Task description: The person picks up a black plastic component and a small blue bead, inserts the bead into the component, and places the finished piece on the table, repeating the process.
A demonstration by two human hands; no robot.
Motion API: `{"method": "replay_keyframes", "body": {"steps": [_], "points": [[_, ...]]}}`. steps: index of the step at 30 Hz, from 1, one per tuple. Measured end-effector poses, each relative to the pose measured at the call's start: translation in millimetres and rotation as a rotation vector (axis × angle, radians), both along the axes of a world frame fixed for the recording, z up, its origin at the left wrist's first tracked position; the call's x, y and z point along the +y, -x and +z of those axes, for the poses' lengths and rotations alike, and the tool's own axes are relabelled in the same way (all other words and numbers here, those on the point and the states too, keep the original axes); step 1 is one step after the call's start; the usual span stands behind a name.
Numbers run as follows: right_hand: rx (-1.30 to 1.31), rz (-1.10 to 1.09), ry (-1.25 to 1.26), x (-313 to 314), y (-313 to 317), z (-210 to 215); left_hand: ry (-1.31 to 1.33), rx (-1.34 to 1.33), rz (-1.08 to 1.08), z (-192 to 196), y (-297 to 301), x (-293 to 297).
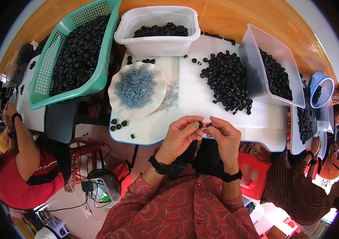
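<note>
Over the table's front edge my two hands meet, fingertips almost touching. My left hand (180, 137) pinches a small black round plastic piece (200, 124) between thumb and forefinger. Between the fingertips of my right hand (226, 139) is another small dark piece (209, 125), mostly covered by the fingers. Beyond them lies a heap of black ring-like plastic parts (227, 79). To the left, a white wavy-rimmed plate (115, 101) carries a pile of small translucent grey-blue pieces (135, 87); more are scattered beside it.
A green basket (38, 97) of black parts stands far left, a white tub (157, 47) at the back, and a clear bin (257, 75) at the right. Several loose black parts (117, 125) lie near the front left edge. Co-workers sit on both sides; a red stool (253, 171) is at right.
</note>
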State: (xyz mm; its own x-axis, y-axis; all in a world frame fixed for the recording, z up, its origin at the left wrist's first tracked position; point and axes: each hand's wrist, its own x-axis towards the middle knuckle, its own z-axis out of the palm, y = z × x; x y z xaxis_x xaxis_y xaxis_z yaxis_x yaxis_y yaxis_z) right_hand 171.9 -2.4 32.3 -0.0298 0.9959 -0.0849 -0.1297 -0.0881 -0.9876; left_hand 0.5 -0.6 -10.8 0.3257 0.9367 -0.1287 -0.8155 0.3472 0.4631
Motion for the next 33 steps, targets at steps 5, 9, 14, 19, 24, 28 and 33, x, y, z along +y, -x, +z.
{"method": "replay_keyframes", "body": {"steps": [5, 9, 14, 19, 24, 28, 33], "points": [[-0.004, -0.007, -0.033, -1, 1, 1, -0.004, -0.059, -0.008, -3, -2, -2], [-0.054, -0.025, -0.148, -1, 2, 1, 0.000, -0.067, 0.004, -4, -3, -2], [-0.040, -0.046, -0.153, -2, 5, -2, -0.026, -0.084, 0.005, -3, -5, -2], [-0.058, -0.070, -0.159, -2, 8, -1, -0.023, -0.068, -0.003, -6, -5, -3], [-0.085, -0.075, -0.183, -3, 8, -5, -0.025, -0.075, -0.007, -5, -5, -4], [-0.080, -0.088, -0.193, -3, 10, -3, -0.033, -0.058, -0.013, -4, -6, -4], [-0.071, -0.089, -0.199, -3, 11, -3, -0.044, -0.029, -0.010, -1, -7, -4]]}}
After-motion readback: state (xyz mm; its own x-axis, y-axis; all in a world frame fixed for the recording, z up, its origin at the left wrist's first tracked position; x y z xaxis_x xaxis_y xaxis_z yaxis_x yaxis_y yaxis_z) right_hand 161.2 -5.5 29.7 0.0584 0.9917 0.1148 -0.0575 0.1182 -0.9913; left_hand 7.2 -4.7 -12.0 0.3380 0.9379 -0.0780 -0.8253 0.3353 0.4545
